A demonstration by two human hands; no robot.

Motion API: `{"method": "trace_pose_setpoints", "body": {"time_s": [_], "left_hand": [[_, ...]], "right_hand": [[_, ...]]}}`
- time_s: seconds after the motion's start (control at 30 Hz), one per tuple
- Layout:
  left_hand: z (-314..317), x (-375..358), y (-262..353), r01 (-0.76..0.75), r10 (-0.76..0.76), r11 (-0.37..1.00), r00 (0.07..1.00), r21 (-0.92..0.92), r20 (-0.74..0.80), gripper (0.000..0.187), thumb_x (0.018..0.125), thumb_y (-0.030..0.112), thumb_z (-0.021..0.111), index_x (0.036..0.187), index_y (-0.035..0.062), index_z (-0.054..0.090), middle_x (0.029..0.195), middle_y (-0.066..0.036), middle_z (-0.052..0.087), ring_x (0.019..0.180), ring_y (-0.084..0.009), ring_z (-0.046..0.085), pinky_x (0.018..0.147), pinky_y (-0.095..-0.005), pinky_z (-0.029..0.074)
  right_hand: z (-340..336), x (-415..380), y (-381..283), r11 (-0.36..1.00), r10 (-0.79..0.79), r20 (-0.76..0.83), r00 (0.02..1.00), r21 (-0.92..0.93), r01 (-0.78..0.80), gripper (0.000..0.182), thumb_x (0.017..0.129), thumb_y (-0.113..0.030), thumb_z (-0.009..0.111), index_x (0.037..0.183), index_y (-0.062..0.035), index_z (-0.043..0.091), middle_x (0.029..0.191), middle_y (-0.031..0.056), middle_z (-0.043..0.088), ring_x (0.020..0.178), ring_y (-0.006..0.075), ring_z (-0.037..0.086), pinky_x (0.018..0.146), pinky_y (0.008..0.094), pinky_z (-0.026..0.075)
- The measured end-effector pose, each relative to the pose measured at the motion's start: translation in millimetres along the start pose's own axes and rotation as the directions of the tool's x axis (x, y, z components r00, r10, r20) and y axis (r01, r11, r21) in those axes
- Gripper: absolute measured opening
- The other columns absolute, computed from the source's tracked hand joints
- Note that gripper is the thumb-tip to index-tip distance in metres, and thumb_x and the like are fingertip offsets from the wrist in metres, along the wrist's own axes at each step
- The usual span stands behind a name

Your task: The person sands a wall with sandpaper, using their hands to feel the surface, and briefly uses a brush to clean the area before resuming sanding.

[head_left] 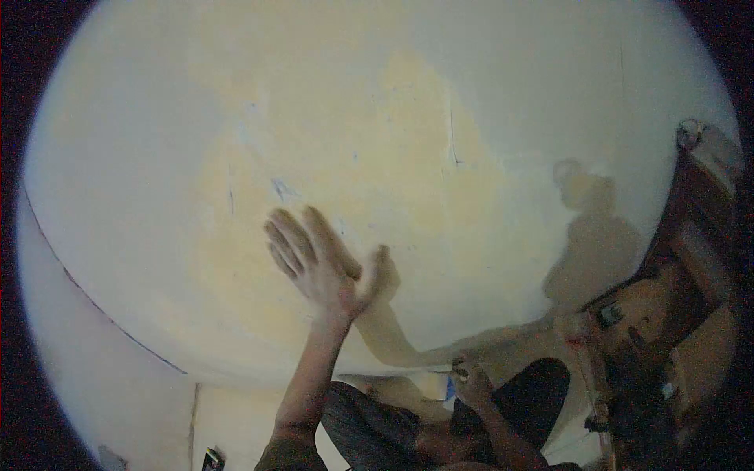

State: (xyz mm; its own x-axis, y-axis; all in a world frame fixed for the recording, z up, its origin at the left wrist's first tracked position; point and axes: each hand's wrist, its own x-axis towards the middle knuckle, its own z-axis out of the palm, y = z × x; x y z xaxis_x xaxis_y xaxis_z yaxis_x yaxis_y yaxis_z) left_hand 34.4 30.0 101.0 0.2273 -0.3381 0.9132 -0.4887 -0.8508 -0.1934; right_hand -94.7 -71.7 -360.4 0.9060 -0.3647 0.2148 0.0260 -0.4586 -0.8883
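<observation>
My left hand [314, 259] is raised in front of the pale, yellow-patched wall [424, 133], fingers stretched out and thumb apart, holding nothing. Whether the palm touches the wall I cannot tell. A shadow of the hand and arm falls on the wall to its right. Low in the view, my right hand [473, 381] is near my bent knee, its fingers curled around something small that I cannot make out. A small blue and white item [449, 386] shows just left of these fingers.
Brown wooden furniture [699, 251] stands at the right, with dark items around it. A small dark object [213, 459] lies at the bottom left. My crossed legs [534, 396] are below the wall. Several cracks and marks run across the wall.
</observation>
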Motion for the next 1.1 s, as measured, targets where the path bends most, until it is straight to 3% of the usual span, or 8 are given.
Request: {"method": "trace_pose_setpoints", "body": {"time_s": [0.1, 0.17, 0.33, 0.53, 0.73, 0.9, 0.97, 1.1], "left_hand": [[33.7, -71.7, -26.2, -0.042, 0.040, 0.999, 0.988, 0.013, 0.149, 0.104, 0.087, 0.063, 0.066, 0.165, 0.0088, 0.024, 0.167, -0.037, 0.006, 0.155, -0.0570, 0.001, 0.121, -0.0701, 0.004], [27.0, -63.6, -29.3, -0.004, 0.006, 1.000, 0.988, -0.012, 0.157, 0.104, 0.088, 0.066, 0.062, 0.166, 0.0085, 0.023, 0.169, -0.033, 0.005, 0.157, -0.0517, 0.000, 0.122, -0.0661, 0.001], [-1.1, -24.8, -64.5, 0.155, -0.154, 0.988, 0.985, 0.002, -0.076, 0.096, 0.094, 0.070, 0.050, 0.165, 0.0092, 0.026, 0.171, -0.027, 0.009, 0.159, -0.0463, 0.004, 0.124, -0.0634, 0.005], [12.0, -63.1, -120.1, 0.289, -0.265, 0.954, 0.938, 0.083, -0.223, 0.094, 0.097, 0.071, 0.044, 0.164, 0.0077, 0.026, 0.170, -0.028, 0.013, 0.157, -0.0489, 0.012, 0.123, -0.0639, 0.012], [19.3, -120.0, -130.8, 0.262, -0.233, 0.958, 0.949, 0.117, -0.211, 0.092, 0.097, 0.068, 0.045, 0.165, 0.0106, 0.024, 0.168, -0.031, 0.018, 0.155, -0.0503, 0.019, 0.122, -0.0649, 0.018], [20.7, -135.8, -145.9, 0.308, -0.279, 0.947, 0.930, 0.094, -0.240, 0.088, 0.095, 0.065, 0.047, 0.165, 0.0148, 0.028, 0.167, -0.030, 0.021, 0.154, -0.0500, 0.022, 0.122, -0.0635, 0.020], [25.6, -138.3, -154.7, 0.354, -0.323, 0.931, 0.912, 0.091, -0.253, 0.086, 0.096, 0.064, 0.047, 0.164, 0.0149, 0.030, 0.168, -0.029, 0.022, 0.155, -0.0489, 0.023, 0.122, -0.0637, 0.021], [14.6, -143.3, -148.9, 0.376, -0.356, 0.926, 0.897, 0.031, -0.262, 0.084, 0.098, 0.065, 0.045, 0.164, 0.0153, 0.030, 0.168, -0.027, 0.023, 0.155, -0.0476, 0.022, 0.122, -0.0637, 0.021]], "right_hand": [[0.1, 10.9, -9.8, 0.983, -0.035, 0.074, 0.997, -0.179, 0.047, 0.028, 0.092, -0.025, 0.074, 0.109, -0.0033, 0.068, 0.109, 0.0155, 0.070, 0.102, 0.0283, 0.069, 0.086, 0.0437, 0.056], [-9.8, 21.0, -29.3, 0.979, -0.197, -0.140, 0.970, -0.085, 0.186, 0.031, 0.094, -0.026, 0.072, 0.112, -0.0019, 0.064, 0.105, 0.0147, 0.068, 0.098, 0.0258, 0.068, 0.083, 0.0426, 0.055], [-93.4, 46.3, -86.5, 0.741, 0.169, -0.010, 0.986, 0.661, -0.120, 0.027, 0.103, -0.019, 0.057, 0.124, -0.0014, 0.053, 0.102, 0.0106, 0.064, 0.093, 0.0220, 0.065, 0.081, 0.0395, 0.054], [-233.4, 145.7, -293.5, 0.847, -0.254, -0.424, 0.869, 0.337, 0.411, 0.039, 0.100, -0.016, 0.064, 0.134, -0.0011, 0.051, 0.103, 0.0093, 0.065, 0.089, 0.0175, 0.063, 0.083, 0.0342, 0.053], [-295.3, 237.4, -447.6, 0.654, -0.683, -0.670, 0.291, -0.383, 0.653, 0.061, 0.089, -0.025, 0.083, 0.138, 0.0003, 0.055, 0.090, 0.0061, 0.066, 0.080, 0.0122, 0.062, 0.070, 0.0286, 0.051], [-279.1, 245.2, -474.7, 0.840, -0.465, -0.682, 0.565, -0.139, 0.524, 0.033, 0.090, -0.027, 0.082, 0.108, -0.0003, 0.073, 0.088, 0.0062, 0.065, 0.077, 0.0129, 0.060, 0.070, 0.0313, 0.049], [-274.7, 240.3, -464.0, 0.700, -0.711, -0.547, 0.441, -0.613, 0.367, 0.030, 0.092, -0.025, 0.079, 0.110, -0.0014, 0.074, 0.090, 0.0093, 0.067, 0.081, 0.0144, 0.062, 0.071, 0.0312, 0.049], [-280.0, 231.5, -496.3, 0.716, -0.698, -0.595, 0.398, -0.555, 0.424, 0.029, 0.095, -0.025, 0.075, 0.113, -0.0021, 0.074, 0.097, 0.0148, 0.071, 0.084, 0.0236, 0.067, 0.079, 0.0374, 0.052]]}}
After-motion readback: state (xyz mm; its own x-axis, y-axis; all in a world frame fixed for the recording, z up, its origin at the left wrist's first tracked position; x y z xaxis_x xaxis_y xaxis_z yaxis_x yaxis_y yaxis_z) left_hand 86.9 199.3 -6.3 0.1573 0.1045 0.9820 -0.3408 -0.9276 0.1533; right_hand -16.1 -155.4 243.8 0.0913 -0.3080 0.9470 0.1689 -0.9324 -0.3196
